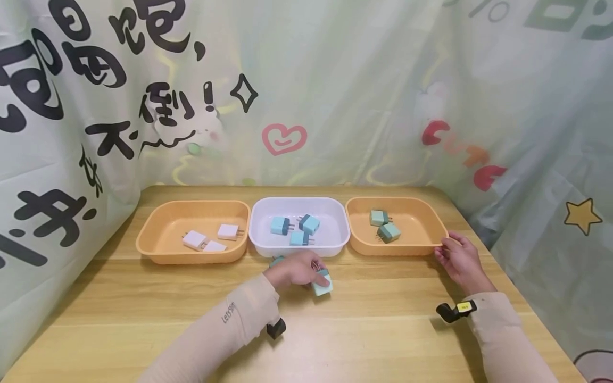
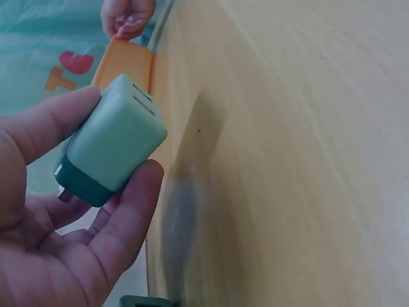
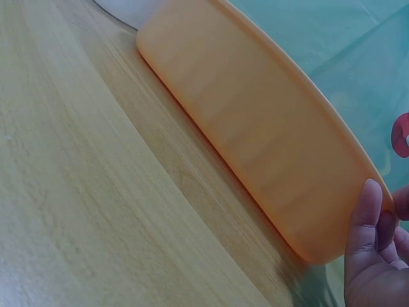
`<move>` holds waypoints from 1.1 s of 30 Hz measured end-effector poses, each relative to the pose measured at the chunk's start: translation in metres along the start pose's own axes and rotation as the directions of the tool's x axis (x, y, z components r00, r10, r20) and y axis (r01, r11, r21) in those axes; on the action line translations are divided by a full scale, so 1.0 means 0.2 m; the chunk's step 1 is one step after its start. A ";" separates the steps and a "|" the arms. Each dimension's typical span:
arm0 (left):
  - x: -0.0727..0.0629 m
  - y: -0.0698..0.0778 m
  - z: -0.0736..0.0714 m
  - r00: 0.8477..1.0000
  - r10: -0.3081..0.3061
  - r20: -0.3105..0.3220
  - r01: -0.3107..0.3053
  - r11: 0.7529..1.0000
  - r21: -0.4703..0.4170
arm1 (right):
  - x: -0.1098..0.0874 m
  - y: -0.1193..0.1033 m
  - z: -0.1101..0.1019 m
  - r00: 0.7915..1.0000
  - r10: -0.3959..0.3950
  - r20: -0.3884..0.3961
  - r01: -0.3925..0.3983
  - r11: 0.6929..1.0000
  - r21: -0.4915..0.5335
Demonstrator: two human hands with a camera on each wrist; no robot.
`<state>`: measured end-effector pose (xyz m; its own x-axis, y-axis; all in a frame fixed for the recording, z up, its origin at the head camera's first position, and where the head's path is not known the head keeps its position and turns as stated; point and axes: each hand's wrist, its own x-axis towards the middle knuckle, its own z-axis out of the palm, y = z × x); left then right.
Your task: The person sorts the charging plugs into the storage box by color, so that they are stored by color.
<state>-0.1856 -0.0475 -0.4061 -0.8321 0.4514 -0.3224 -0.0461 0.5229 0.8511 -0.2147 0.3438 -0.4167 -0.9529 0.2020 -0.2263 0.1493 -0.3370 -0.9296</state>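
Observation:
My left hand [image 1: 299,268] pinches a light green charger plug [image 1: 323,283] between thumb and fingers, over the table in front of the white tray. In the left wrist view this charger [image 2: 115,137] shows its port end tilted up, with a dark green base and a metal prong below. A second green charger [image 1: 276,260] lies by the white tray, partly hidden by the left hand. At the right, my right hand [image 1: 462,260] grips the near right corner of the right orange tray [image 1: 407,249], its thumb [image 3: 365,214] against the outer wall.
Three trays stand side by side at the table's back. Three pale chargers [image 1: 194,239] lie in the left orange tray [image 1: 191,257]. Three blue chargers [image 1: 280,225] lie in the white tray [image 1: 299,249], and two green ones [image 1: 388,232] in the right orange tray. A printed curtain [image 1: 335,106] hangs behind.

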 end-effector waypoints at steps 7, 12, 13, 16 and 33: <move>0.04 0.01 -0.01 0.999 -0.003 0.049 0.011 0.986 -0.165 | 0.00 0.00 0.00 1.000 -0.002 0.004 0.002 1.000 0.001; 0.06 0.02 0.00 0.996 0.022 0.091 0.001 0.969 -0.246 | 0.00 0.00 0.00 1.000 -0.014 0.015 0.013 1.000 0.012; 0.06 0.02 0.00 0.995 0.028 0.095 -0.002 0.966 -0.259 | 0.00 0.00 0.00 1.000 -0.015 0.016 0.014 1.000 0.011; 0.07 0.04 0.00 0.994 0.038 0.098 -0.009 0.959 -0.283 | 0.00 0.00 0.00 1.000 -0.013 0.013 0.013 1.000 0.004; 0.15 0.17 0.03 0.994 0.068 0.087 -0.014 0.858 -0.513 | 0.00 0.00 0.00 1.000 -0.004 0.009 0.004 1.000 0.016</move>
<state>-0.2095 -0.0114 -0.3888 -0.7822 0.5470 -0.2983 -0.3116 0.0711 0.9475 -0.2150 0.3443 -0.4176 -0.9559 0.1950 -0.2197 0.1411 -0.3511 -0.9256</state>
